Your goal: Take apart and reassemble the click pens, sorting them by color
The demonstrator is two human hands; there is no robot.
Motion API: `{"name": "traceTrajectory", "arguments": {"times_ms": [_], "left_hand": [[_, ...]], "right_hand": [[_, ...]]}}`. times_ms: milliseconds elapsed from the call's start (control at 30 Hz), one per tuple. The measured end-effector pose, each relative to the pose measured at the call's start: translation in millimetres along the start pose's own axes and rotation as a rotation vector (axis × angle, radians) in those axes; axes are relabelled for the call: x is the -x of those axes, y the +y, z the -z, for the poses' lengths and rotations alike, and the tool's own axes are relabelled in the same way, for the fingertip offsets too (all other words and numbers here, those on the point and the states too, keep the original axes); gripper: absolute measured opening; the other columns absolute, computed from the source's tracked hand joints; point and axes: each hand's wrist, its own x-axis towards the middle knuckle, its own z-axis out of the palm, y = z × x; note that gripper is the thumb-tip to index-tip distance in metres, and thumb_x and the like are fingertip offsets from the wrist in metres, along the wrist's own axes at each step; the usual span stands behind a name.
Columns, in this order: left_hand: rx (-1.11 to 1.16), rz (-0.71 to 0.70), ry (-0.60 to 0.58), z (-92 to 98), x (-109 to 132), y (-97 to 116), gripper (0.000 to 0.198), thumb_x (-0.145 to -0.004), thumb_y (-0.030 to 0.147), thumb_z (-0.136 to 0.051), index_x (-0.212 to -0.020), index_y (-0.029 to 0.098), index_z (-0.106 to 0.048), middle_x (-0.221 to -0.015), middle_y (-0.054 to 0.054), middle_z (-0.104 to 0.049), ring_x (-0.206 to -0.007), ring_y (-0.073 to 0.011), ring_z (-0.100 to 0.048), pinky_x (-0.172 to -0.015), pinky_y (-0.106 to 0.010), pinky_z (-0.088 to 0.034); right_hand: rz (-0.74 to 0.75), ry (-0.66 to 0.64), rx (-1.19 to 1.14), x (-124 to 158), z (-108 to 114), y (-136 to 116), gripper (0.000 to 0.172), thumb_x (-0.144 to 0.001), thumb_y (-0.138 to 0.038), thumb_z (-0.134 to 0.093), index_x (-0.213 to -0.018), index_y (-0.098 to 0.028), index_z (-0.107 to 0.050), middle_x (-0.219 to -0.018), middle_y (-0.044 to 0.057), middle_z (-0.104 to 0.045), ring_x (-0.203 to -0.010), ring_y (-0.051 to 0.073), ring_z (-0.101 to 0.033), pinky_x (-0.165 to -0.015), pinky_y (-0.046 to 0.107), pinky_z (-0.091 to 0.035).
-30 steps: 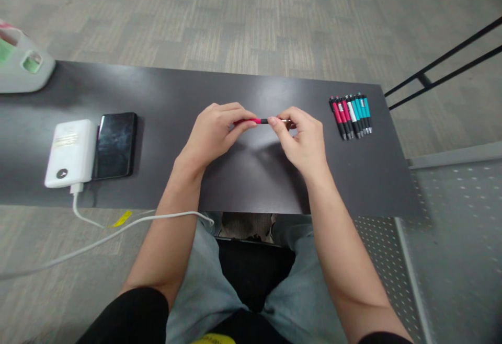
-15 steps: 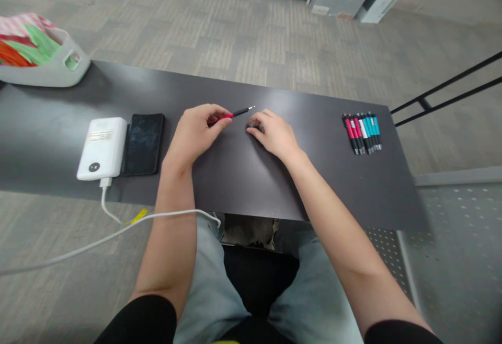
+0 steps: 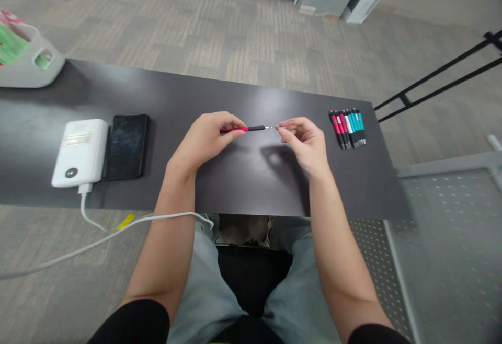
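My left hand [image 3: 206, 139] is closed round a red and black pen [image 3: 245, 129], held level above the dark table [image 3: 251, 176] with its thin metal tip pointing right. My right hand [image 3: 304, 140] is raised just right of that tip, thumb and forefinger pinched on a tiny silvery part I cannot make out. The two hands are almost touching at the pen's tip. A row of several red, white and teal pens [image 3: 348, 128] lies side by side on the table to the right of my right hand.
A white power bank [image 3: 80, 151] and a black phone [image 3: 126, 145] lie side by side at the table's left, with a white cable [image 3: 117, 231] hanging off the front edge. A grey basket [image 3: 27, 59] stands at the far left corner. Black rails [image 3: 435, 80] run at right.
My right hand has lifted off the table and come up to the pen's tip with a small part pinched. My left hand has levelled the pen.
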Motion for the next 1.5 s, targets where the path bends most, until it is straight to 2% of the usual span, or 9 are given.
{"name": "traceTrajectory", "arguments": {"times_ms": [267,600,733,833,933,1067,1300,1500], "left_hand": [[0.016,-0.057,-0.038,-15.1,-8,11,0.024,-0.112,0.045,-0.083,-0.116,0.027,-0.099,-0.117,-0.009,-0.097,-0.106,-0.0309,-0.088,-0.103,-0.043,-0.068],[0.013,-0.065,-0.056,-27.1,-15,23,0.022,-0.112,0.046,-0.084,-0.115,0.030,-0.098,-0.116,-0.008,-0.097,-0.104,-0.0316,-0.088,-0.102,-0.045,-0.070],[-0.001,-0.076,-0.051,-31.1,-18,27,0.019,-0.110,0.043,-0.085,-0.112,0.029,-0.098,-0.114,-0.008,-0.096,-0.101,-0.0305,-0.086,-0.100,-0.044,-0.069],[-0.001,-0.095,-0.059,-33.7,-19,29,0.018,-0.109,0.041,-0.086,-0.111,0.028,-0.098,-0.113,-0.009,-0.096,-0.100,-0.0301,-0.085,-0.098,-0.044,-0.069],[0.001,-0.103,-0.053,-34.7,-19,29,0.019,-0.109,0.041,-0.085,-0.111,0.027,-0.098,-0.113,-0.009,-0.095,-0.100,-0.0296,-0.085,-0.098,-0.043,-0.068],[-0.004,-0.083,-0.042,-33.9,-19,28,0.019,-0.109,0.041,-0.084,-0.111,0.028,-0.098,-0.114,-0.008,-0.096,-0.102,-0.0305,-0.086,-0.101,-0.044,-0.069],[-0.002,-0.107,-0.022,-38.3,-21,27,0.021,-0.110,0.046,-0.087,-0.109,0.027,-0.097,-0.113,-0.010,-0.094,-0.101,-0.0302,-0.084,-0.099,-0.044,-0.068],[-0.003,-0.095,-0.016,-39.4,-20,22,0.024,-0.112,0.049,-0.086,-0.110,0.027,-0.096,-0.112,-0.009,-0.094,-0.101,-0.0301,-0.084,-0.099,-0.044,-0.068]], "right_hand": [[-0.008,-0.049,0.017,2,12,-3,0.057,-0.083,-0.079,-0.114,-0.103,-0.033,-0.087,-0.098,0.002,-0.088,-0.078,0.023,-0.070,-0.076,0.043,-0.068],[-0.019,-0.086,0.218,12,21,-8,0.049,-0.103,-0.079,-0.095,-0.113,-0.032,-0.086,-0.096,0.003,-0.082,-0.085,0.028,-0.074,-0.086,0.047,-0.066],[0.010,-0.099,0.344,12,21,-12,0.059,-0.111,-0.089,-0.083,-0.103,-0.031,-0.078,-0.100,0.005,-0.082,-0.089,0.028,-0.072,-0.089,0.045,-0.063],[0.014,-0.122,0.452,13,19,-15,0.069,-0.119,-0.093,-0.066,-0.091,-0.031,-0.064,-0.091,0.005,-0.075,-0.092,0.029,-0.070,-0.094,0.045,-0.060],[0.010,-0.147,0.471,13,21,-18,0.069,-0.124,-0.092,-0.057,-0.092,-0.031,-0.059,-0.088,0.003,-0.070,-0.092,0.029,-0.068,-0.096,0.044,-0.058],[0.029,-0.198,0.423,13,25,-19,0.063,-0.122,-0.093,-0.060,-0.107,-0.033,-0.065,-0.097,0.004,-0.074,-0.092,0.028,-0.067,-0.094,0.044,-0.058],[-0.004,-0.181,0.492,11,19,-16,0.074,-0.121,-0.101,-0.048,-0.092,-0.033,-0.051,-0.082,0.002,-0.059,-0.086,0.029,-0.062,-0.091,0.045,-0.053],[0.034,-0.220,0.427,12,21,-19,0.064,-0.122,-0.095,-0.055,-0.105,-0.033,-0.059,-0.093,0.002,-0.067,-0.090,0.028,-0.064,-0.094,0.044,-0.055]]}}
